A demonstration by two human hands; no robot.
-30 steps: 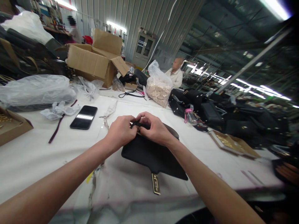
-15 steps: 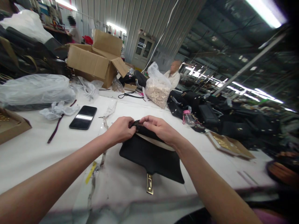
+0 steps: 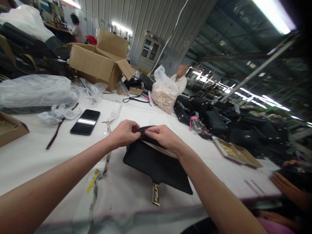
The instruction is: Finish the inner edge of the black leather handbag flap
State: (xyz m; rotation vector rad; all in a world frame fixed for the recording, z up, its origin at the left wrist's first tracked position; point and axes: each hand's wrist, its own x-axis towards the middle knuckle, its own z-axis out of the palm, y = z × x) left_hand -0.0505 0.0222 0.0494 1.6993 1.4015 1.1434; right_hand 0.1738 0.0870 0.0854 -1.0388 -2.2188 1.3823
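Pinching the black bag's upper edge, my left hand and right hand nearly meet, fingers closed on it, forearms angled inward over the white desk; its flap lies toward me, metal clasp nearest.

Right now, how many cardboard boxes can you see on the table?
4: a large open box at back left, a small box to its right, a cut-off box at the left edge, a shallow box on the right. Others may be hidden.
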